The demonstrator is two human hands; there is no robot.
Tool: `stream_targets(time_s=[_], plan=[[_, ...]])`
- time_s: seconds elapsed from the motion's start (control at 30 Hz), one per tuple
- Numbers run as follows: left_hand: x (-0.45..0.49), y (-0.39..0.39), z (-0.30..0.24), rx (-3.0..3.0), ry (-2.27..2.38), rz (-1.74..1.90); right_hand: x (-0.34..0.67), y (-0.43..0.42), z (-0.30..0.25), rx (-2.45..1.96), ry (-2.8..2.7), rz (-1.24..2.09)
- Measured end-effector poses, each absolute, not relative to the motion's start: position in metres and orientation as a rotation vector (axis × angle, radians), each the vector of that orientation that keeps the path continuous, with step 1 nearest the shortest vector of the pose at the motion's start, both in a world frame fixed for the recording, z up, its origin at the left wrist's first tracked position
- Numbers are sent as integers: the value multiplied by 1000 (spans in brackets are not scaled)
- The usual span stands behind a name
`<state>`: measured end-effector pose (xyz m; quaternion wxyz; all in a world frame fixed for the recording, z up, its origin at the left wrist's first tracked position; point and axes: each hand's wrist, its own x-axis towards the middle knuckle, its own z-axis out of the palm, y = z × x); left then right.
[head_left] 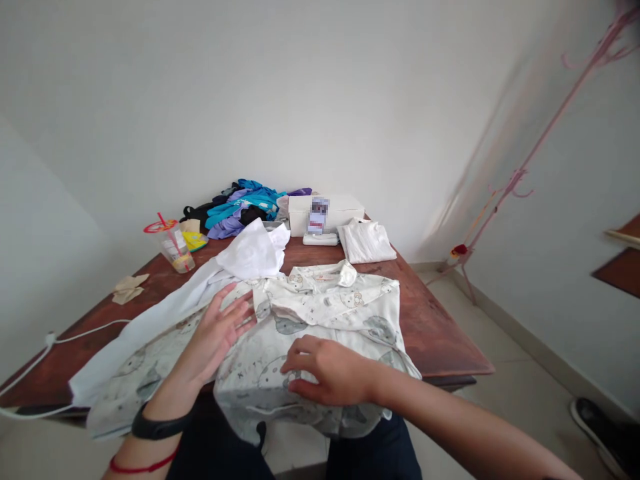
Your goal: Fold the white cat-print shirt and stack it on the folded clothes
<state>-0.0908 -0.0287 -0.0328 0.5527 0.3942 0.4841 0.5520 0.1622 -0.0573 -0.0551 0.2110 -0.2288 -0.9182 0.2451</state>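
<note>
On the table (pixel 440 333), the printed shirt (pixel 325 327) lies under the right fingers and just beside the left ones; its hem (pixel 300 417) droops over the near edge, so its own weight, or a tug there, could drag the cloth down and crease it. Its collar (pixel 345 275) points away, beyond the fingers, and the long axis runs from there back to the hem. The right hand (pixel 330 370) is loosely bent, thumb and forefinger parted; the left hand (pixel 220 337) is spread, holding nothing (the cup (pixel 175 247), well beyond its fingers, seems safe).
</note>
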Motion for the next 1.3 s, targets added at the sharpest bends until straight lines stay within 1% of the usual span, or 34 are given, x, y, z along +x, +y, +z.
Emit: stream_targets(time_s=[0.13, 0.27, 0.37, 0.47, 0.57, 0.7, 0.93, 1.03, 1.13, 1.2, 1.3], plan=[[-90, -23, -51, 1529, 1212, 1141, 157, -60, -74, -713, -2574, 656], [-96, -11, -74, 2214, 1354, 905, 162, -59, -75, -742, -2586, 707], [-99, -2, -80, 2418, 1398, 823, 166, -63, -75, -767, -2577, 727], [-100, 6, -75, 2452, 1555, 894, 171, -67, -78, -806, -2551, 725], [-101, 14, -65, 2430, 1666, 1010, 176, -70, -82, -862, -2534, 722], [-102, 25, -45, 2348, 1589, 1217, 181, -74, -84, -969, -2557, 726], [-90, 33, -7, 1794, 1535, 1313, 186, -67, -85, -1294, -2579, 698], [-87, 35, -2, 1487, 1436, 1310, 192, -74, -85, -1323, -2516, 685], [-84, 37, 0, 1157, 1302, 1242, 195, -90, -87, -1175, -2531, 717], [-79, 38, 6, 1025, 1172, 1177, 193, -96, -89, -1106, -2585, 708], [-63, 37, 27, 941, 944, 1122, 186, -91, -96, -1140, -2609, 630]])
